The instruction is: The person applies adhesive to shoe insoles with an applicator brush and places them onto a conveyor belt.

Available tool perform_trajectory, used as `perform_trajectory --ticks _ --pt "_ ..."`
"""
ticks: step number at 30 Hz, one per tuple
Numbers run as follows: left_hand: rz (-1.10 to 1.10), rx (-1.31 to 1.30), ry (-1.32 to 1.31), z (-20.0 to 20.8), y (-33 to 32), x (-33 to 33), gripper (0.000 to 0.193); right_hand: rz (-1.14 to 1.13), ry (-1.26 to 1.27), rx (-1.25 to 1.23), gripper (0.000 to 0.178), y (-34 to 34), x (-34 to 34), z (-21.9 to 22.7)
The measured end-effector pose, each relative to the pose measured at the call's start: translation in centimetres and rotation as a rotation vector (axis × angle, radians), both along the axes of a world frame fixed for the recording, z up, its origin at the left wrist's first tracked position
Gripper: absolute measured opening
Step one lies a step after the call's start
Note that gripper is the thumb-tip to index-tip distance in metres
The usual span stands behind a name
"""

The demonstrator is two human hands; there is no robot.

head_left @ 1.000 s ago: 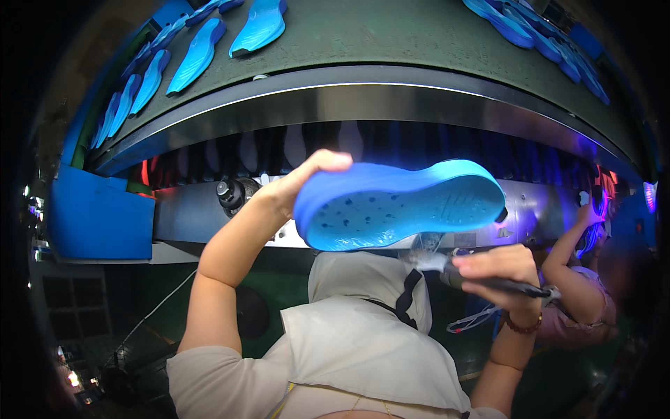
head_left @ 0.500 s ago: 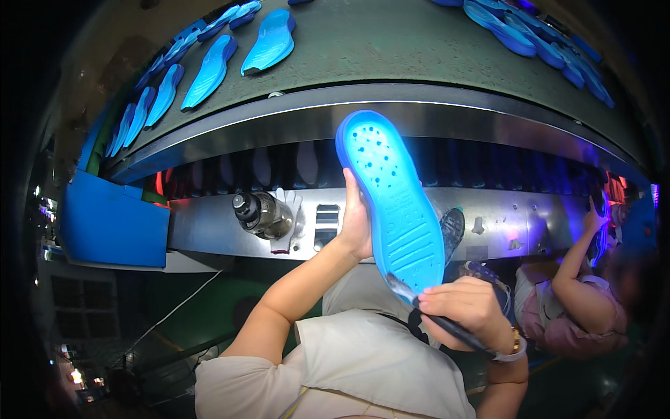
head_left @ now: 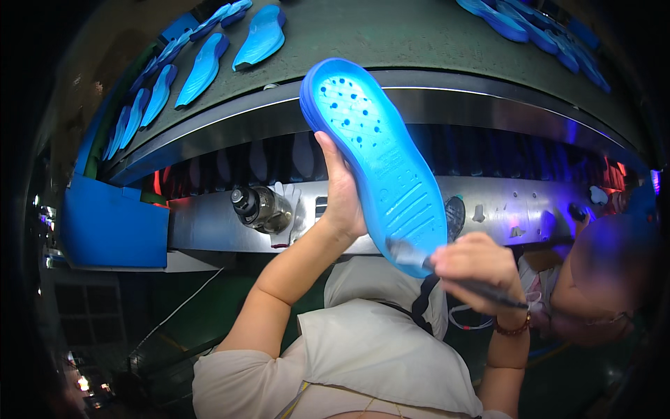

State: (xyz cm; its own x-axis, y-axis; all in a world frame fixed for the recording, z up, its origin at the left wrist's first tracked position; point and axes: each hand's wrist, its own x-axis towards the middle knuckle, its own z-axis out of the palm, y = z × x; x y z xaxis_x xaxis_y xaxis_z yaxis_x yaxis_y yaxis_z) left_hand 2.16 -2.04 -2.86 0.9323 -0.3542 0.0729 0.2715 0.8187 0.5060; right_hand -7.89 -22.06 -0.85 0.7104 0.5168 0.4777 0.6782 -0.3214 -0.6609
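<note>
My left hand point(head_left: 342, 192) grips a bright blue shoe sole point(head_left: 384, 167) along its left edge, thumb up on the side and the fingers hidden beneath. Small holes dot the sole's far end, and raised bars cross its nearer part. In my right hand point(head_left: 478, 269) is a brush point(head_left: 488, 292) with a dark handle, blurred by motion. The pale brush tip touches or hovers just over the near end of the sole; I cannot tell which.
Several blue soles point(head_left: 202, 70) lie on the green conveyor belt point(head_left: 391, 35), behind a metal rail point(head_left: 488, 112). On the metal ledge point(head_left: 202, 223) stand a dark-capped bottle point(head_left: 258, 208), a pale glove point(head_left: 292, 202) and a dark sole-shaped piece point(head_left: 455, 216). A co-worker point(head_left: 593, 272) sits at right.
The sole and my left hand have moved up and slightly left, tilting a little. My right hand has risen with the brush. The co-worker at right has leaned in toward the ledge.
</note>
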Motion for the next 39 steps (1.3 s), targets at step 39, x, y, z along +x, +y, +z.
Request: perform_trajectory --ticks 39 --pt "-0.628 0.345 0.166 2.7 -0.5 1.0 0.041 0.096 0.120 0.019 0.020 -1.0 2.4 1.7"
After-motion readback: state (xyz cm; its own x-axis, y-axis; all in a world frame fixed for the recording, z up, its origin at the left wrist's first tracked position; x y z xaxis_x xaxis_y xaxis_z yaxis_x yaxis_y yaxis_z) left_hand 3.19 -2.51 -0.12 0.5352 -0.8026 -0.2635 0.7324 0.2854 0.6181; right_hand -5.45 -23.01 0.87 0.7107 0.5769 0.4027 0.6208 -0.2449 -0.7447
